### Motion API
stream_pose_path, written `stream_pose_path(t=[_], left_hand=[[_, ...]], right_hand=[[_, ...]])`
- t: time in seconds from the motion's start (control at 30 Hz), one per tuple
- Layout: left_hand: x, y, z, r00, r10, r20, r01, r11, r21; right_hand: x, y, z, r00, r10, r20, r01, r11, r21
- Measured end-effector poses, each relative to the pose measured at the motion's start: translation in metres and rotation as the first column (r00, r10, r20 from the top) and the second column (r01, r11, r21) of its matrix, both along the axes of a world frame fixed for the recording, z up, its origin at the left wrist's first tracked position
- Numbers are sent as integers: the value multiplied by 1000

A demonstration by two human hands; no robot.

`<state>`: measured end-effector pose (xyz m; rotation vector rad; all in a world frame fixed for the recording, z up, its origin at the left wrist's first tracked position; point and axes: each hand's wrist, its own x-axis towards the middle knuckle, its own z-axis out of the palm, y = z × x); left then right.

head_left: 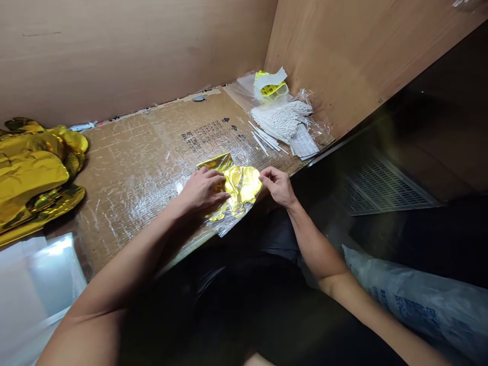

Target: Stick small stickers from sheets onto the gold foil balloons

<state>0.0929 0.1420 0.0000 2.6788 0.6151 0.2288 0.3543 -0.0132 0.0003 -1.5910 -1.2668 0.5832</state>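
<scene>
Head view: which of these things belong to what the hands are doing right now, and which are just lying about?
Being handled:
crumpled gold foil balloon, pressed by the left hand and pinched by the right hand

Lying about, untouched:
pile of gold foil balloons
bundled white sticks in plastic
yellow-and-white packet
blue-printed plastic sack
</scene>
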Motion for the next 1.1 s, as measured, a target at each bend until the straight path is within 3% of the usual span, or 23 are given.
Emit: stream_pose_path(t=[0.07, 0.13, 0.2, 0.27, 0.37, 0.5, 0.57, 0.63, 0.73, 0.8, 0.87, 0.97, 1.03, 1.1], left_hand=[[0, -2, 6, 1000, -15, -1, 15, 1000, 2], [0, -6, 9, 1000, -14, -15, 14, 1000, 5], [2, -11, 11, 1000, 1, -20, -1, 1000, 21], [5, -17, 8, 999, -23, -26, 25, 999, 42], [9, -23, 1, 992, -72, -101, 79, 995, 69], [13, -26, -5, 986, -21, -163, 35, 996, 80], [14, -27, -6, 987, 1, -158, 12, 997, 82], [15, -28, -6, 987, 35, -157, -21, 996, 87], [16, -31, -7, 986, 83, -142, -70, 993, 92], [17, -32, -8, 987, 97, -128, -86, 992, 88], [18, -32, -9, 987, 111, -119, -102, 992, 78], [17, -30, -9, 987, 117, -109, -110, 992, 63], [17, -29, -8, 987, 113, -111, -107, 993, 57], [17, -27, -8, 986, 112, -126, -105, 993, 58]], right_hand=[[4, -7, 5, 988, 109, -110, -119, 989, -88], [6, -10, 9, 963, 210, -168, -248, 936, -252], [3, -9, 12, 959, 260, -114, -283, 856, -432], [-4, -6, 15, 957, 286, 53, -222, 835, -503], [-17, -4, 18, 918, 288, 272, -183, 918, -353], [-25, -14, 21, 902, 266, 341, -245, 964, -105], [-22, -20, 21, 942, 261, 212, -240, 964, -118], [-19, -23, 20, 963, 266, -41, -268, 933, -240], [-16, -18, 19, 906, 286, -313, -407, 793, -454], [-17, -14, 20, 892, 343, -296, -451, 734, -507], [-20, -14, 23, 872, 440, -215, -488, 738, -466], [-26, -27, 26, 848, 526, -67, -517, 791, -328], [-28, -41, 25, 866, 499, 46, -475, 847, -239], [-26, -51, 22, 873, 480, 80, -456, 864, -214]])
